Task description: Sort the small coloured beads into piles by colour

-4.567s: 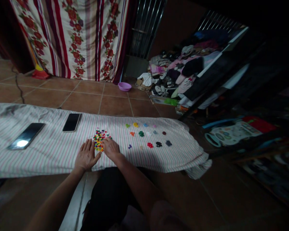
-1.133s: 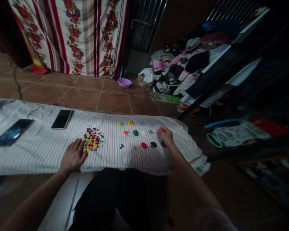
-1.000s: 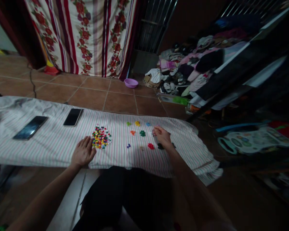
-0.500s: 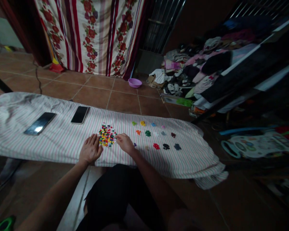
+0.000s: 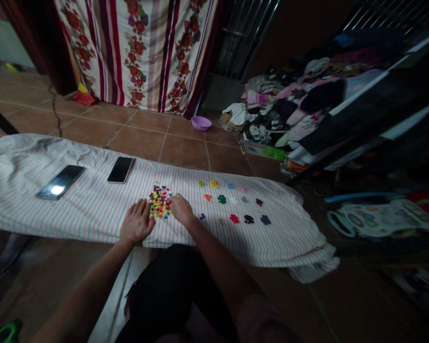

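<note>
A mixed heap of tiny coloured pieces [image 5: 159,202] lies on the striped cloth [image 5: 93,209]; their exact kind is too small to make out. My left hand [image 5: 137,223] rests flat at the heap's left side, fingers stretched out. At its right edge, my right hand [image 5: 180,208] has its fingertips pinched together among the pieces; whatever is between them is hidden. Farther right sit small single-colour piles, among them a yellow pile [image 5: 214,184], a dark green pile [image 5: 221,199], a red pile [image 5: 234,218] and a black pile [image 5: 249,219]. A few blue pieces [image 5: 202,216] lie near my right wrist.
Two phones lie left of the heap: a dark phone [image 5: 120,169] and a phone reflecting light [image 5: 60,182]. Beyond the cloth's far edge, a purple basin [image 5: 201,123] stands on the tiled floor. A pile of clothes [image 5: 289,100] fills the back right.
My right hand has shifted slightly left and up, its fingertips farther over the heap's right edge. My left hand stays beside the heap. The whole view has shifted a little.
</note>
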The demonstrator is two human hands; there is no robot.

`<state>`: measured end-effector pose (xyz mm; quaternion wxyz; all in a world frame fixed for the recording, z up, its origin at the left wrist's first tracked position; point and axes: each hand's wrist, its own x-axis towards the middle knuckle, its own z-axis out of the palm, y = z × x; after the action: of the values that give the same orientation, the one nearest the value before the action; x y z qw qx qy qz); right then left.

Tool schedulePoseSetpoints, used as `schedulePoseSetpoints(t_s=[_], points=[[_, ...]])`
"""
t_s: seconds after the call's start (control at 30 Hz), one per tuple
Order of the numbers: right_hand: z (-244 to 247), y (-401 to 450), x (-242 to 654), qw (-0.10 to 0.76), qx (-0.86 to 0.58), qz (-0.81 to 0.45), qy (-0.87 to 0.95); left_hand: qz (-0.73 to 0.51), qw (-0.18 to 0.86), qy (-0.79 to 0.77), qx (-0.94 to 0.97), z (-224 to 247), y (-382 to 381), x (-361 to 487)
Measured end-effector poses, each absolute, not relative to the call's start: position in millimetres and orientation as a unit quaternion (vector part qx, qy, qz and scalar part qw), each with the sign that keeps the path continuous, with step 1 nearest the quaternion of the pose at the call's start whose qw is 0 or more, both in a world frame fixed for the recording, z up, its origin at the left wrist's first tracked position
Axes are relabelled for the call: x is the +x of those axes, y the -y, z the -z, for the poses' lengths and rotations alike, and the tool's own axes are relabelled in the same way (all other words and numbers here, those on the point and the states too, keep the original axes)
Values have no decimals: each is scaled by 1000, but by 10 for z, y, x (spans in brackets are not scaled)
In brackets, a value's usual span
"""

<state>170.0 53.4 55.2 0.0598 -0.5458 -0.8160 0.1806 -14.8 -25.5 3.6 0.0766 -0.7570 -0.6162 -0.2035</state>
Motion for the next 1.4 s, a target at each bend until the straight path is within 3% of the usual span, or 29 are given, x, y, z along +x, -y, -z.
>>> schedulePoseSetpoints(t_s=[0.27,0.47,0.67,0.97,1.4], points=[[-699,-560,1620,-21,-519,-122,846,197,102,613,-758,-38,258,-143],[-703,-609,1592,-23,-526,-135,840,205,89,616,-755,-32,255,-142],[-568,-605,1664,99,-545,-188,811,213,77,615,-755,-14,252,-152],[-291,-625,1832,322,-564,-366,666,199,92,615,-757,-19,259,-143],[-214,-473,2165,417,-531,-489,552,200,113,609,-759,-2,258,-167]])
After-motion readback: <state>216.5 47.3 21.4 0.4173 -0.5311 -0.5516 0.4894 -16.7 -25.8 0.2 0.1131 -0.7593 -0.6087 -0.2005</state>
